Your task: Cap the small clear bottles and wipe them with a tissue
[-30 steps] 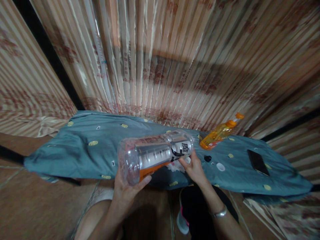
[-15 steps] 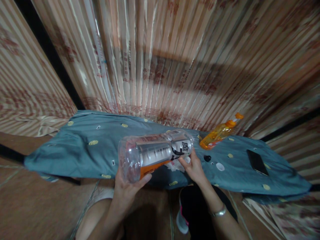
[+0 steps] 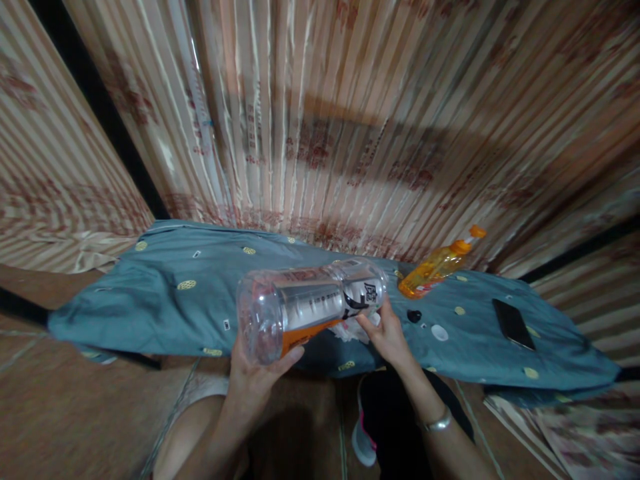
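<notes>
Bottle [image 3: 310, 308] lies near-horizontal, base toward camera, neck end far right; left hand [image 3: 255, 373] grips base, right hand [image 3: 387, 337] grips neck end. Orange bottle [image 3: 437, 265], phone [image 3: 511, 323] lie beyond on blue cloth [image 3: 165, 300]; nothing obstructs.

I see both forearms bare, with no sleeves in view. My right wrist wears a thin silver bracelet [image 3: 436, 421]. My left hand [image 3: 255, 377] and right hand [image 3: 387, 337] carry no rings that I can make out. Below, one leg is in black trousers [image 3: 400, 407], ending in a white shoe [image 3: 363, 443] with a pink trim.
</notes>
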Demonstrator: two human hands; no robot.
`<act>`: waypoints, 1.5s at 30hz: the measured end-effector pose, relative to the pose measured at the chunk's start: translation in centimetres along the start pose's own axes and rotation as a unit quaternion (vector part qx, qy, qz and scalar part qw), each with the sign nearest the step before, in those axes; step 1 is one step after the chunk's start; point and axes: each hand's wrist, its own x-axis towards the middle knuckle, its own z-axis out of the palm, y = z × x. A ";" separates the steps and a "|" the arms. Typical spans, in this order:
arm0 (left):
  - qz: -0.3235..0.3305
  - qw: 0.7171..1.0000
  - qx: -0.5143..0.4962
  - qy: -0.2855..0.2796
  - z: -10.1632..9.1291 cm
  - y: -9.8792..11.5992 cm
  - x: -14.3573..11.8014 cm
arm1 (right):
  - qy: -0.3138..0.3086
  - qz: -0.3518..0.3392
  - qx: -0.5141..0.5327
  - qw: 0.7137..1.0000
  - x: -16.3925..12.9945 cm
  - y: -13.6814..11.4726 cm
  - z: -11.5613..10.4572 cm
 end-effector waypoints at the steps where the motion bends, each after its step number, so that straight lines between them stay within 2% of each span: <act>1: -0.004 1.000 0.004 -0.002 0.0 0.0 0.0 | 0.000 0.000 -0.001 1.000 0.0 0.0 0.0; 6: 0.003 1.000 0.000 0.008 0.2 0.1 0.1 | 0.008 -0.010 0.001 1.000 0.0 0.0 0.1; 13: 0.012 1.000 -0.012 -0.010 0.3 -0.1 0.1 | 0.009 -0.011 0.007 1.000 0.0 -0.2 0.0; 22: -0.015 1.000 -0.017 -0.004 0.7 0.8 0.0 | 0.004 0.018 -0.013 1.000 -0.1 -0.4 0.0; 27: -0.006 1.000 -0.018 -0.022 0.8 0.9 0.0 | 0.015 0.003 0.010 1.000 -0.1 -0.6 0.0; 32: -0.002 1.000 -0.027 -0.003 1.0 1.2 -0.1 | 0.012 -0.002 0.009 1.000 -0.1 -0.2 0.3; 38: 0.002 0.997 -0.042 -0.062 0.9 1.5 -0.2 | 0.028 -0.021 0.014 0.999 -0.1 0.0 0.4; 45: -0.009 0.997 -0.056 -0.058 0.9 1.3 -0.2 | 0.022 -0.020 0.019 0.999 -0.2 -0.2 0.4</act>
